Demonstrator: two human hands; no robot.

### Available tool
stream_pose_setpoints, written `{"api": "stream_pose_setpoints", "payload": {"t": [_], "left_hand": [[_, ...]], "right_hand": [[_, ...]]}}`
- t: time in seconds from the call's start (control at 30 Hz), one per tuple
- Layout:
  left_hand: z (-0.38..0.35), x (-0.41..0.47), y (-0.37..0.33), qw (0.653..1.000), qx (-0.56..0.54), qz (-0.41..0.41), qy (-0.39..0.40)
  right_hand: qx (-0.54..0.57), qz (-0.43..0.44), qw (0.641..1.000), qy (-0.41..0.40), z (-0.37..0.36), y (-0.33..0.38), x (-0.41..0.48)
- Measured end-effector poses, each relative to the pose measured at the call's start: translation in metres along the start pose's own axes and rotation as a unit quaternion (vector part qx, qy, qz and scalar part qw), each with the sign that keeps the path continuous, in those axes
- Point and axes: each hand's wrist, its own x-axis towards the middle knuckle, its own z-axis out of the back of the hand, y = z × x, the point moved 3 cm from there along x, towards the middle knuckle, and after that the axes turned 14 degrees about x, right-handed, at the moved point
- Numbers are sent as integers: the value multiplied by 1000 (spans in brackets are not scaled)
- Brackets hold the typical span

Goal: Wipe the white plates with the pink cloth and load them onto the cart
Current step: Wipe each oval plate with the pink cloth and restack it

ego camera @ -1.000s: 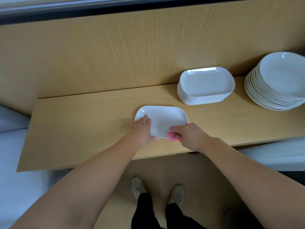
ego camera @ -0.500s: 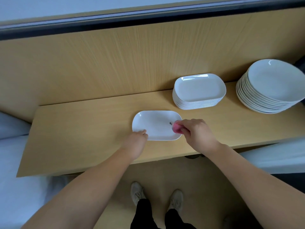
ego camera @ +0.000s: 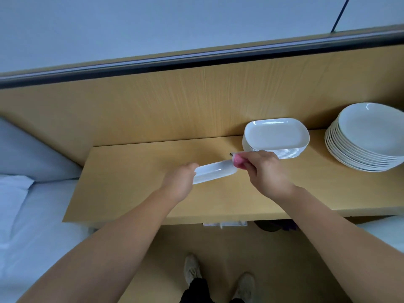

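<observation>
"Gripping anything, the left hand (ego camera: 181,182)?"

"Yes. It grips the left end of a glossy white oblong plate (ego camera: 215,171). Its fingers go round the far side of the rim, so I see only the back of the hand."

"And the right hand (ego camera: 264,173)?"

"Its fingers are curled round a small crumpled pink cloth (ego camera: 237,161) and press it against the plate's right end. The plate sits between the two hands."

"How does the plate lie?"

"Tilted, seen almost edge-on, slanting up in the view from the left hand to the right hand. It is over the pale wooden worktop (ego camera: 131,182). Whether its low edge touches the wood I cannot tell."

"What else is near?"

"Just beyond the right hand a stack of white oblong plates (ego camera: 276,136) stands on the worktop, close to the wooden back panel (ego camera: 153,106). Well to the right of that hand is a stack of white round plates (ego camera: 369,136), also on the worktop. Left of the left hand, past the worktop's end, lies white bedding (ego camera: 32,226). Below both hands, on the beige floor (ego camera: 218,248), stands a pair of pale shoes (ego camera: 192,270) under dark trouser legs."
</observation>
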Motion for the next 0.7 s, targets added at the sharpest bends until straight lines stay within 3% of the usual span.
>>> {"api": "stream_pose_setpoints", "payload": {"t": [0.17,0.33,0.7], "left_hand": [[4,-7,16,995,-96,24,29],[0,2,38,989,-139,-7,57],[-17,39,76,945,-283,-68,148]], "right_hand": [[-1,46,999,3,-13,23,8],[-8,26,999,16,-46,23,20],[-148,47,987,-33,-99,36,50]]}}
